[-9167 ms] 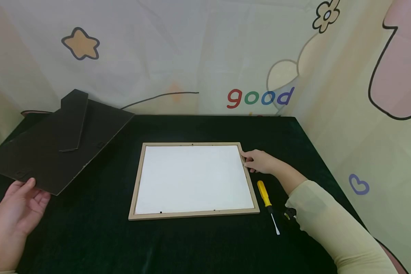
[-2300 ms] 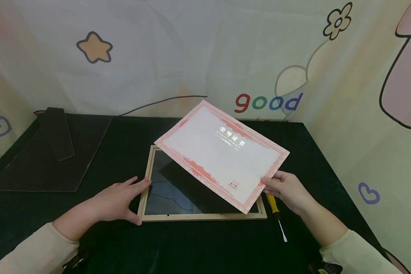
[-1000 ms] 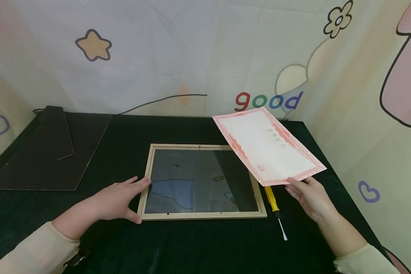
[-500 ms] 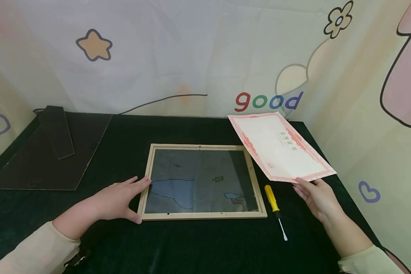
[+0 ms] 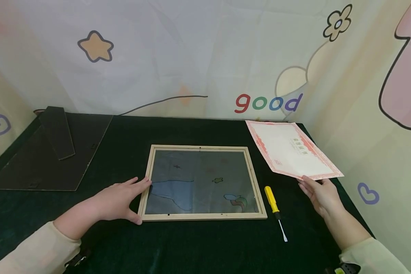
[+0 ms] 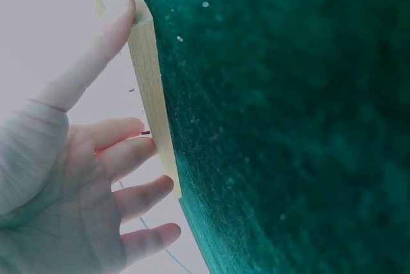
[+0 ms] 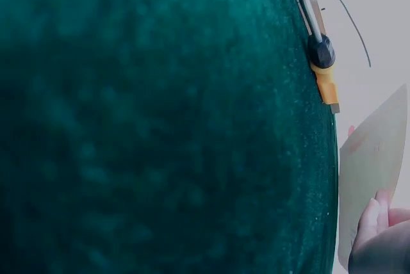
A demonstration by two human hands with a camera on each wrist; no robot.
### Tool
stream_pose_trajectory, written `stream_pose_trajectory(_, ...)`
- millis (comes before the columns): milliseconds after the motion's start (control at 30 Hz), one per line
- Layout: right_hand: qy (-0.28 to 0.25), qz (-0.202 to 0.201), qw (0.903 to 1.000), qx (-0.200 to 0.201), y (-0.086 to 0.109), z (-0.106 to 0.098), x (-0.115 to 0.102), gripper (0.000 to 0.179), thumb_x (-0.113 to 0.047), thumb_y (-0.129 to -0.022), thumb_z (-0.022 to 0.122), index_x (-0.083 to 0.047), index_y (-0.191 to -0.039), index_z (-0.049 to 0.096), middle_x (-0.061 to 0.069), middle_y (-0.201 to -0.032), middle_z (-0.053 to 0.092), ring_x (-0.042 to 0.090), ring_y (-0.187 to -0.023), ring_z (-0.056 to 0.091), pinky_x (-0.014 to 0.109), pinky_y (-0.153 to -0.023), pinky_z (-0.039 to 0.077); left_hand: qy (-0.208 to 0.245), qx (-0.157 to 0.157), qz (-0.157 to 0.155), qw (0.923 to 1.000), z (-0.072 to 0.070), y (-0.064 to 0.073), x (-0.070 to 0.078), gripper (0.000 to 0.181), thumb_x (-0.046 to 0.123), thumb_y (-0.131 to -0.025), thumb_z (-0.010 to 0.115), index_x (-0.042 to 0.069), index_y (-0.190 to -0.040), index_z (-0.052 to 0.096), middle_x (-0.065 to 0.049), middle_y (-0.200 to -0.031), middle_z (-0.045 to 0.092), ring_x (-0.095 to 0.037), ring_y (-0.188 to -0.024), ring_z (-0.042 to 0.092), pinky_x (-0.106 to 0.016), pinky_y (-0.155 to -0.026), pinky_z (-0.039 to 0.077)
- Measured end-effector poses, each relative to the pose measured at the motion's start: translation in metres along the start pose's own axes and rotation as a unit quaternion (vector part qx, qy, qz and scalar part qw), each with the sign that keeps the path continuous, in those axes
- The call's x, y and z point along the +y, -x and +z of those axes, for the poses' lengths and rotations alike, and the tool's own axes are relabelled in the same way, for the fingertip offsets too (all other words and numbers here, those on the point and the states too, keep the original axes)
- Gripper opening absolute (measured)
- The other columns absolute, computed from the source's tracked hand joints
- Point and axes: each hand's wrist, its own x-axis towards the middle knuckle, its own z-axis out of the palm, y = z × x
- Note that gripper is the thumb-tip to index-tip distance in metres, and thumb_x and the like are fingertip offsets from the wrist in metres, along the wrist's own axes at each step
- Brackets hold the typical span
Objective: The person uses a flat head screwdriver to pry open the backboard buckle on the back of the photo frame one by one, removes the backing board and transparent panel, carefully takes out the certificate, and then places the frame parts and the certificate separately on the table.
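A light wooden picture frame with a glass pane lies in the middle of the dark green cloth. My left hand touches its left side, fingers spread and straight; in the left wrist view the thumb and fingertips meet the wooden edge. To the right, my right hand pinches the near edge of a certificate with a pink border and a white centre. The sheet is tilted above the cloth at the right. The right wrist view shows its greyish underside beside the fingers.
Between the frame and my right hand lies a screwdriver with a yellow handle, its tip toward me. A black backing board with a stand flap lies at the left. A printed curtain hangs behind the table.
The backing board was set down at left. The certificate came off the frame in my right hand and moved right and lower, uncovering the glass. My left hand moved to the frame's left side.
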Motion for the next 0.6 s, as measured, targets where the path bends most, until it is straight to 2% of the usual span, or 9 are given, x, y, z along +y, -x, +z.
stream_pose_trajectory(333,0.009,0.011,0.9999,0.006,-0.0042,0.0007,0.0,0.085,-0.012,-0.088,0.063,-0.017,-0.151,0.005,-0.009,-0.085,0.067,0.009,-0.08,0.068,0.023,-0.074,0.052,0.017,0.001,-0.004,0.9998,0.0004,0.0008,0.0003,0.101,0.045,-0.064,0.082,0.008,-0.145,0.033,-0.016,-0.145,0.037,-0.043,-0.134,0.024,-0.066,-0.095,0.029)
stream_pose_trajectory(500,0.017,0.027,0.9993,0.019,-0.0043,0.0004,0.0003,0.082,-0.013,-0.091,0.058,-0.019,-0.151,0.002,-0.009,-0.083,0.066,0.01,-0.077,0.068,0.025,-0.073,0.052,0.045,-0.007,0.003,0.999,0.0012,0.0014,-0.0019,0.1,0.042,-0.067,0.082,0.007,-0.145,0.031,-0.02,-0.147,0.03,-0.042,-0.134,0.025,-0.062,-0.094,0.034)
stream_pose_trajectory(600,0.014,0.041,0.999,0.013,-0.0029,-0.0025,0.0018,0.079,-0.016,-0.093,0.056,-0.022,-0.151,0.003,-0.009,-0.091,0.062,0.01,-0.08,0.067,0.027,-0.076,0.053,0.076,-0.015,0.006,0.997,0.0032,0.0015,-0.0051,0.1,0.042,-0.069,0.08,0.006,-0.146,0.028,-0.021,-0.15,0.024,-0.04,-0.134,0.026,-0.059,-0.096,0.034)
